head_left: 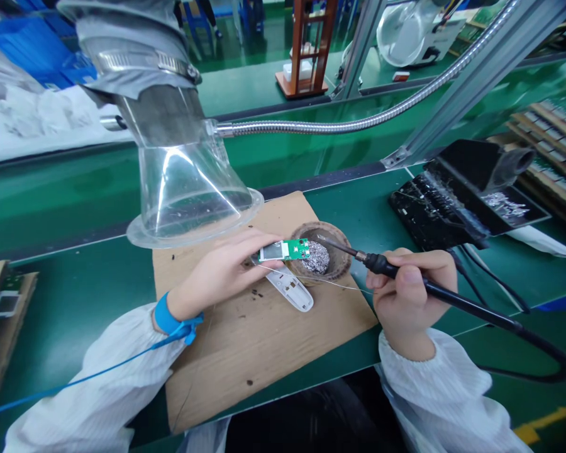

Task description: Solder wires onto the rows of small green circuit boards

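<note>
My left hand (233,267), with a blue wrist strap (170,314) around its wrist, pinches a small green circuit board (296,250) that carries a grey screen. Below the board a white plastic casing (292,290) slants down to the right; whether the hand also grips it I cannot tell. In my right hand (410,296) is a black-handled soldering iron (382,264), its tip over a round bowl (342,242). Silvery wire-like material (318,259) lies in the bowl. A thin wire (332,283) runs between the board and my right hand.
A brown cardboard sheet (264,365) covers the bench middle. Above its far left hangs a clear extraction hood (188,182). On the right stands a black iron holder (466,189), near racks of boards (547,151). More boards (4,308) are at the left edge.
</note>
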Tool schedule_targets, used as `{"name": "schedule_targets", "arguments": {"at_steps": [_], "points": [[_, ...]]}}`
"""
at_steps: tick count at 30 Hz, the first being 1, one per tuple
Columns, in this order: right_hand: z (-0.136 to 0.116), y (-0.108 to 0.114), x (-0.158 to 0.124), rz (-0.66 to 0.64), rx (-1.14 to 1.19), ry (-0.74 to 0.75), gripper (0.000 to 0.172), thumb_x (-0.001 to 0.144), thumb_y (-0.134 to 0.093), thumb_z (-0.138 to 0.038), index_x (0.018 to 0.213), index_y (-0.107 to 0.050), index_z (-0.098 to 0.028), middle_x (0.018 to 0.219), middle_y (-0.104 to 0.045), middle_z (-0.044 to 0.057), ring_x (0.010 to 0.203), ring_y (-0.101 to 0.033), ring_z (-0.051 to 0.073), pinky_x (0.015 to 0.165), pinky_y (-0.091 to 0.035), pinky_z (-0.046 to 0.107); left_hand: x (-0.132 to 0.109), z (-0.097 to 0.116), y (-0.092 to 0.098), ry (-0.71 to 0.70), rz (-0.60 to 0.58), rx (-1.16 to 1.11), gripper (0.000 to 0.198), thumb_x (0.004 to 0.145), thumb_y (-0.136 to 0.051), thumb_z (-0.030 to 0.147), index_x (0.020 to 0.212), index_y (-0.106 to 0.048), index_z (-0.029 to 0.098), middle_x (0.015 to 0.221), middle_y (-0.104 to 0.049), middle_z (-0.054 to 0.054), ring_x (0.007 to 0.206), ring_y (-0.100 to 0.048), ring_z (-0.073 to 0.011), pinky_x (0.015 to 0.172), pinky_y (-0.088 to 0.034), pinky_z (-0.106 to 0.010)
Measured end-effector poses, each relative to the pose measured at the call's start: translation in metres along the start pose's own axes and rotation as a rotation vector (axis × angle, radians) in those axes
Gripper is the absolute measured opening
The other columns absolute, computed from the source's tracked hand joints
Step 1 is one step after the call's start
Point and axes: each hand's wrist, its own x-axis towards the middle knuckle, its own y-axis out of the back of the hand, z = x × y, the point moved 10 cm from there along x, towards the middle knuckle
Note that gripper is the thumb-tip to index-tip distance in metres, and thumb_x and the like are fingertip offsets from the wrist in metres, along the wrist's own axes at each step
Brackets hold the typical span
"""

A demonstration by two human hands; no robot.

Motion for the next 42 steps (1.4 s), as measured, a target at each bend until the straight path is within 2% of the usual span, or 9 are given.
{"name": "schedule_targets", "arguments": {"at_steps": [5,13,22,27,32,37,42], "points": [[0.002,0.000,0.001,0.012,0.034,-0.001,0.014,0.101,-0.071,-0.035,0.094,-0.067,-0.024,0.064,-0.058,-0.004,0.046,-0.056,0.014,0.044,-0.047,0.032,0.000,0.000,0.000,-0.018,0.001,-0.001,0.035,0.106,-0.070,0.039,0.136,-0.068,0.020,0.124,-0.078,-0.007,0.104,-0.075,-0.0193,0.089,-0.060,-0.031],[0.002,-0.003,-0.001,-0.014,0.002,-0.011,0.016,0.101,-0.068,-0.037,0.091,-0.067,-0.024,0.058,-0.054,-0.004,0.046,-0.055,0.016,0.047,-0.048,0.034,0.000,0.001,0.001,-0.018,-0.001,0.008,0.034,0.106,-0.070,0.037,0.136,-0.068,0.020,0.126,-0.078,-0.007,0.106,-0.075,-0.0194,0.086,-0.062,-0.029],[0.003,-0.001,-0.001,0.010,0.034,-0.026,0.015,0.100,-0.070,-0.036,0.090,-0.066,-0.025,0.059,-0.055,-0.004,0.045,-0.054,0.015,0.047,-0.047,0.034,0.000,0.003,0.002,-0.033,-0.003,0.023,0.035,0.106,-0.070,0.037,0.136,-0.069,0.019,0.127,-0.077,-0.007,0.110,-0.076,-0.0201,0.090,-0.063,-0.030],[0.003,-0.006,-0.004,-0.038,0.067,-0.066,0.016,0.101,-0.070,-0.036,0.090,-0.067,-0.024,0.057,-0.054,-0.004,0.043,-0.053,0.014,0.044,-0.044,0.033,0.001,0.004,0.002,-0.042,0.000,0.040,0.034,0.106,-0.069,0.037,0.136,-0.069,0.019,0.127,-0.078,-0.008,0.110,-0.075,-0.0209,0.094,-0.061,-0.033],[-0.002,-0.011,-0.007,-0.094,0.076,-0.009,0.013,0.103,-0.069,-0.031,0.094,-0.071,-0.022,0.060,-0.056,-0.003,0.046,-0.056,0.014,0.046,-0.046,0.033,0.002,0.005,0.001,-0.039,-0.009,0.042,0.034,0.105,-0.071,0.036,0.135,-0.069,0.019,0.127,-0.077,-0.007,0.113,-0.075,-0.0211,0.095,-0.060,-0.032],[-0.004,-0.012,-0.008,-0.112,0.016,0.024,0.011,0.102,-0.070,-0.030,0.094,-0.070,-0.023,0.061,-0.058,-0.002,0.047,-0.057,0.015,0.045,-0.046,0.032,0.002,0.006,0.002,-0.042,-0.001,0.059,0.033,0.106,-0.070,0.036,0.134,-0.069,0.020,0.124,-0.078,-0.006,0.107,-0.076,-0.0206,0.088,-0.060,-0.030],[-0.005,-0.008,-0.011,-0.101,-0.065,0.064,0.010,0.099,-0.072,-0.030,0.092,-0.069,-0.023,0.064,-0.059,-0.002,0.046,-0.056,0.015,0.047,-0.048,0.033,0.002,0.009,0.003,-0.066,0.013,0.055,0.033,0.106,-0.070,0.036,0.135,-0.069,0.020,0.123,-0.078,-0.006,0.108,-0.075,-0.0205,0.092,-0.059,-0.031]]}}
